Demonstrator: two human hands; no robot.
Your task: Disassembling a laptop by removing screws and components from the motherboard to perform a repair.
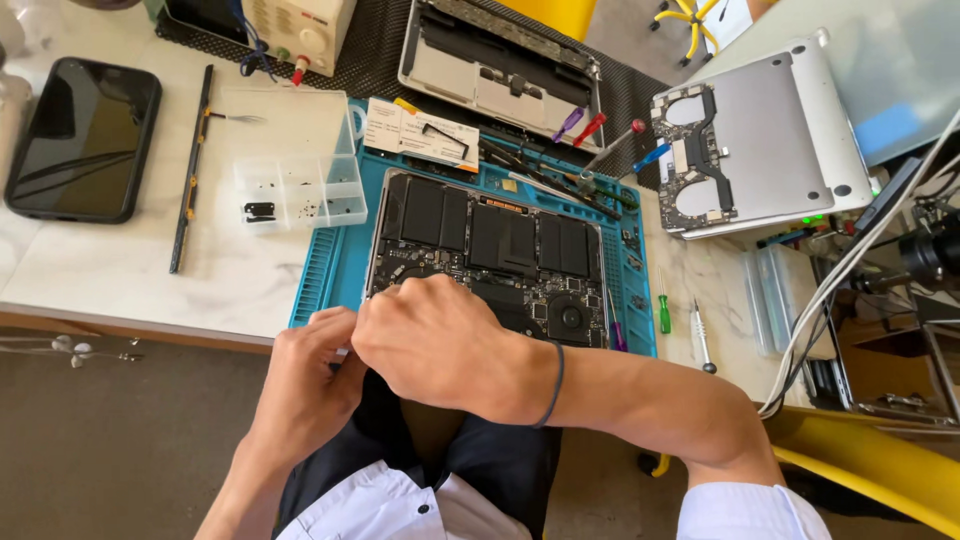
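opened laptop (487,262), base cover removed, laid on a blue repair mat (318,270) at the near desk (120,270) edge. both hands are closed together over its front left corner: left hand (305,375) pinched, right hand (435,340) curled above it; whatever is gripped is hidden. a slip here could scratch the exposed board or battery cells, and a freed screw could be lost off the edge rather than reach the clear parts tray (300,165).

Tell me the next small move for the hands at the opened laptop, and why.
Probably lift the right hand aside a little. It crosses over the opened laptop and meets the left hand at its near left corner, hiding whatever the fingers work on.
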